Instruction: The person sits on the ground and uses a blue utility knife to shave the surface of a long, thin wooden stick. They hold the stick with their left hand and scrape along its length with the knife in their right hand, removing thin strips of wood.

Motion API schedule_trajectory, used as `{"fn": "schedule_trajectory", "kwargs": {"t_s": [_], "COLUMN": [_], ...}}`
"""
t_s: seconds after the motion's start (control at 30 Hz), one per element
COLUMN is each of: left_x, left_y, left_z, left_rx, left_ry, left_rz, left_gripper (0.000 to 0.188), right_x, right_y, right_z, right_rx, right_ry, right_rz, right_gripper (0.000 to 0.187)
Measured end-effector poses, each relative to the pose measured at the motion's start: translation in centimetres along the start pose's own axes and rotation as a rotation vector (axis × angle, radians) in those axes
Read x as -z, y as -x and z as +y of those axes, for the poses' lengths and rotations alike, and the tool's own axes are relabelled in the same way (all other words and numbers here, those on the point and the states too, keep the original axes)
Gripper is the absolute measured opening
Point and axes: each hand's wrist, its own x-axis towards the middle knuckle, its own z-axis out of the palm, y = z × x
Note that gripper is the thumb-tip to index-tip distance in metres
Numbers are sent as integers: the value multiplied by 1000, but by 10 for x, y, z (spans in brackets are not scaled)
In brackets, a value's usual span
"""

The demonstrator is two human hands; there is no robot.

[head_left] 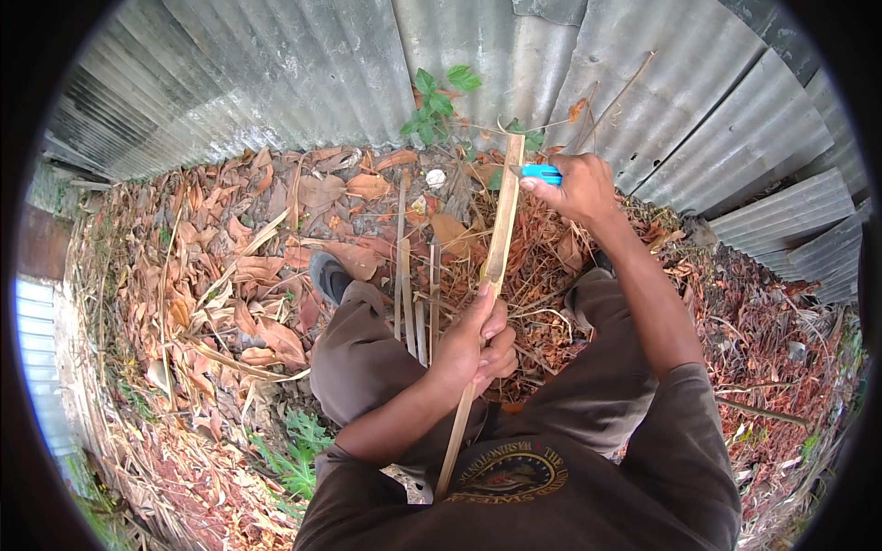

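Observation:
My left hand (476,344) is closed around a split bamboo strip (502,225), whose lower end reaches back to my shirt and whose upper end points away toward the metal fence. In my right hand (581,190) is a blue utility knife (541,174), gripped in a fist. Its blade end meets the strip's right edge near the far tip. A thin curled shaving stands out at that tip. Between my legs, more bamboo strips (404,275) lie on the ground, to the left of the held one.
Corrugated metal sheets (276,73) form a fence ahead and to the right. Dry brown leaves (262,266) cover the ground, with pale shavings and dry stalks among them. A green plant (430,110) grows by the fence; another leafy plant (296,455) stands near my left side.

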Motion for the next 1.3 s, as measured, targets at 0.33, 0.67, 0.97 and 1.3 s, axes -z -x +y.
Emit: {"fn": "schedule_trajectory", "kwargs": {"t_s": [0.33,0.67,0.97,1.3], "left_x": [9,19,14,12], "left_y": [-3,-11,-11,-7], "left_z": [4,10,9,10], "left_rx": [-74,-5,-25,-49], "left_ry": [29,365,372,259], "left_rz": [-2,-147,-22,67], "left_gripper": [51,44,42,42], "right_x": [15,6,0,0], "right_y": [13,28,39,48], "right_z": [4,-43,-48,-53], "right_rx": [-180,58,68,188], "right_ry": [-281,-152,-155,-144], "right_rz": [-18,-41,-225,-184], "right_gripper": [73,64,67,68]}}
